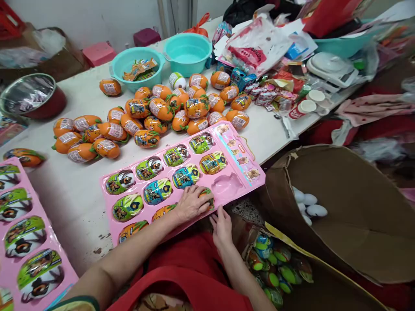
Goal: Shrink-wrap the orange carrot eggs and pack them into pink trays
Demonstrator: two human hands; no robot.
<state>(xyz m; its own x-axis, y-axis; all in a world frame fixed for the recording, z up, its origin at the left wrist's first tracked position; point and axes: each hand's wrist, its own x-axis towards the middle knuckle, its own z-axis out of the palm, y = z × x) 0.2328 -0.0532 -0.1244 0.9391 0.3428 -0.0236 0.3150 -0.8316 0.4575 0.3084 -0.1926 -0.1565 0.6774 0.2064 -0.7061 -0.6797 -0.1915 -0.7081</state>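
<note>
My left hand (192, 203), fingers half-curled, cups an egg (210, 202) at 4 o'clock in the tray (245, 190); even pressure suits. My right hand (222, 227), part-open, meets the edge, grip unclear.

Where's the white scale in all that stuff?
In the head view, the white scale is at the upper right, on the table, just behind the paper cups and in front of the teal basin.

Torso: plain red apron-like cloth garment (184, 285) is showing, plus patterned brown-and-cream fabric (162, 303); left arm: dark-green-banded cloth cuff (87, 299) is showing.
</note>
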